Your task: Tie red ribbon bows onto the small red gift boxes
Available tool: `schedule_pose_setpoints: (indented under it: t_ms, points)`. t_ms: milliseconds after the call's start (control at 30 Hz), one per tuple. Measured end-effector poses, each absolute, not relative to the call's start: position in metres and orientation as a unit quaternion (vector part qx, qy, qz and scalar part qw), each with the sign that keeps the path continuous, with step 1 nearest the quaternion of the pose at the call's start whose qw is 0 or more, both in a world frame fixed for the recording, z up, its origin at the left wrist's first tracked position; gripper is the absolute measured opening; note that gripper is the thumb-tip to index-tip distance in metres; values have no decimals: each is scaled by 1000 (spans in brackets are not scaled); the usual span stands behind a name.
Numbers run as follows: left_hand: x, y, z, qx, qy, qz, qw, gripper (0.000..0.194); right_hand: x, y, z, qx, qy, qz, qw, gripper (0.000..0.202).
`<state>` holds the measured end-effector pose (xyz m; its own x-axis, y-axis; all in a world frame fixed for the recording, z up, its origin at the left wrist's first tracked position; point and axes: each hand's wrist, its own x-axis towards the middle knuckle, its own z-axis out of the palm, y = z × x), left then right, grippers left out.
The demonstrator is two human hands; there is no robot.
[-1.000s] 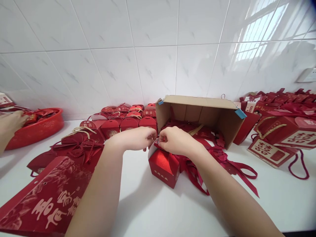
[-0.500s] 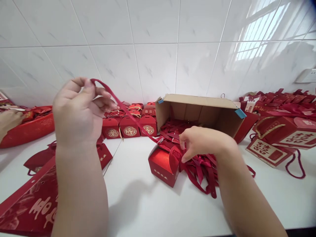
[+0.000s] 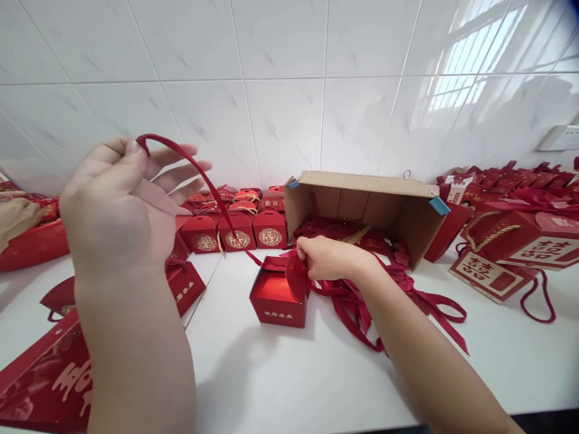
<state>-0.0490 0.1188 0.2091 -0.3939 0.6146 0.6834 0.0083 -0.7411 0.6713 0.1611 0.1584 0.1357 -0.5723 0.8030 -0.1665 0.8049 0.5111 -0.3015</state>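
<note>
1. The small box (image 3: 278,307) stands upright on the white bench (image 3: 271,386) in front of me, between my two forearms. Its walls are up, so I judge the folding of its body done.

2. Its top is not closed: a shiny orange-red surface shows inside, and the round flap (image 3: 296,280) stands up along its right side.

3. My left hand (image 3: 120,205) is raised well above the bench, pinching one end of a dark red ribbon (image 3: 205,175) between thumb and forefinger, the other fingers spread. The ribbon arcs down to the back of the box; where it passes there is hidden.

4. The fingers of my right hand (image 3: 335,258) are bunched on the top of that flap. I cannot tell whether they pinch ribbon too.

5. I see no bow or knot on this box, so I judge the ribbon to be strung but not tied, and the closing of the top to be left undone.

6. Just right of the box lies a loose heap of ribbons (image 3: 357,319), spilling from a cardboard carton (image 3: 362,182) tipped on its side.

7. Along the wall, a row of red boxes (image 3: 270,236) with gold emblems has closed tops; those look finished to me.
</note>
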Motion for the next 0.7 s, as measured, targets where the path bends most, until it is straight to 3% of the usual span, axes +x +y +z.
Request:
schedule_pose_setpoints:
  t_ms: [100,200,533,700]
  points:
    - [-49,121,209,509,301,789,168,19,167,157,140,482,856,-186,4,25]
    - [-51,123,209,481,324,803,138,20,173,153,147,510,835,-205,-14,11]
    - [-54,127,207,478,411,767,119,15,187,150,158,474,809,-307,-163,5]
    - [-63,127,200,517,587,620,65,3,192,146,161,492,794,-300,-193,18]
